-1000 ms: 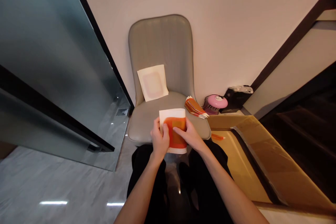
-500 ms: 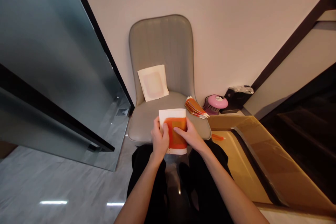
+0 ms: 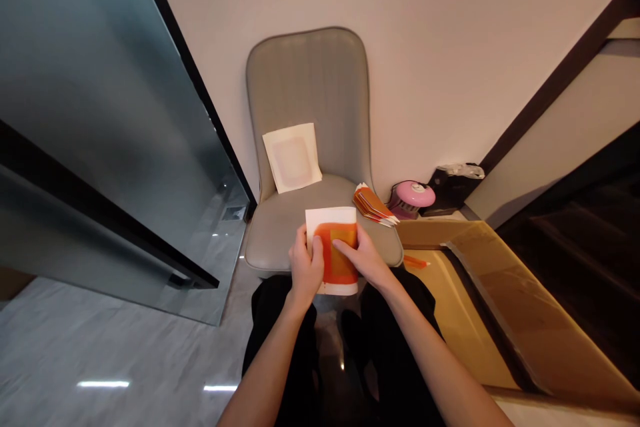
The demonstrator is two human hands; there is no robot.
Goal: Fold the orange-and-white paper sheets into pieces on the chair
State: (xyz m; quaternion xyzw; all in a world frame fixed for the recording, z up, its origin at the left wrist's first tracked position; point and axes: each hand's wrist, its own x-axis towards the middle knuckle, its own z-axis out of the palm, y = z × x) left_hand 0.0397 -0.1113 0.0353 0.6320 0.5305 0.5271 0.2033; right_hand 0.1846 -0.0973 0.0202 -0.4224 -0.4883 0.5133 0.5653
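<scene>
Between my two hands is a folded sheet of paper (image 3: pixel 333 216), white along its top and bottom edges with an orange-red and brown printed area. My left hand (image 3: pixel 307 265) grips its left edge, thumb on the front. From the right side my right hand (image 3: pixel 366 257) holds it, thumb lying across the brown patch. Fingers behind the paper are hidden. A stack of similar folded orange papers (image 3: pixel 373 204) lies at the right edge of the chair seat (image 3: pixel 270 240). Against the backrest leans a pale square sheet or pile (image 3: pixel 293 159) with a faint pinkish square on it.
A grey chair (image 3: pixel 310 73) stands against the wall. To its right are a pink-topped device (image 3: pixel 416 193), a black box (image 3: pixel 455 185) and an open cardboard box (image 3: pixel 525 320) with an orange strip (image 3: pixel 416 261) inside. A frosted glass door (image 3: pixel 100 113) with a black handle is at left.
Almost nothing differs. The paper and both hands sit very slightly further right in view, with the same grip.
</scene>
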